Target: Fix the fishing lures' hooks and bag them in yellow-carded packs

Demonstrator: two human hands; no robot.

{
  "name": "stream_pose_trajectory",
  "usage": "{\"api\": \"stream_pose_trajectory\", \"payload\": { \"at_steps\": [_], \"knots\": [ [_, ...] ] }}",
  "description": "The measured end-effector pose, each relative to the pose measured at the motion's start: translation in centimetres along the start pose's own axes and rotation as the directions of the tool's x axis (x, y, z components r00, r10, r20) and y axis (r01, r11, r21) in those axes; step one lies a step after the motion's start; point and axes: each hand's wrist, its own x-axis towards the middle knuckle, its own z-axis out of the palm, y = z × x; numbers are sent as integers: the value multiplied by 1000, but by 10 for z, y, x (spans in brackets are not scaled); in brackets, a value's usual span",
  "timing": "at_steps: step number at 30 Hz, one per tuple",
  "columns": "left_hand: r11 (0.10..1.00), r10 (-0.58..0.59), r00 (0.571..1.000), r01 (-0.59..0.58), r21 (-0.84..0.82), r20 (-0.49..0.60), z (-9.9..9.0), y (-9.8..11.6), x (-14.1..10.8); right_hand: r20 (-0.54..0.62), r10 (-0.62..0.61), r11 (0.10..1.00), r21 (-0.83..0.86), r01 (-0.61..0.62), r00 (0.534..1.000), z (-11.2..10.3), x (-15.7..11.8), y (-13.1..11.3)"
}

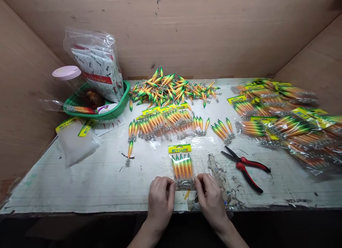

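Note:
A clear bag of lures (182, 168) with a yellow BCT LURE header lies flat near the table's front edge, several orange and green lures side by side in it. My left hand (161, 198) pinches its lower left corner with curled fingers. At the lower right corner, my right hand (210, 194) is closed on the bag's edge in the same way. Just behind are more filled bags (164, 121) in an overlapping row, with loose lures (223, 130) to their right. One single lure (130, 152) lies left of the bag.
Red-handled pliers (244, 166) lie open at the right. Filled bags (291, 127) are heaped beyond them. A lure pile (171, 88) stands at the back. On the left are a green basket (113, 111) and flat bags with yellow headers (77, 143).

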Motion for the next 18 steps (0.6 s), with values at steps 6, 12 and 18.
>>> {"api": "stream_pose_trajectory", "payload": {
  "at_steps": [6,12,18],
  "knots": [
    [964,-81,994,98,245,-77,11,4,13,29,188,982,-3,-188,982,5,7,0],
    [850,-230,969,156,503,88,7,19,27,14,320,947,27,-320,947,8,20,1],
    [825,-332,931,206,526,155,-3,20,34,2,368,920,142,-365,930,12,21,-4]
  ]
}}
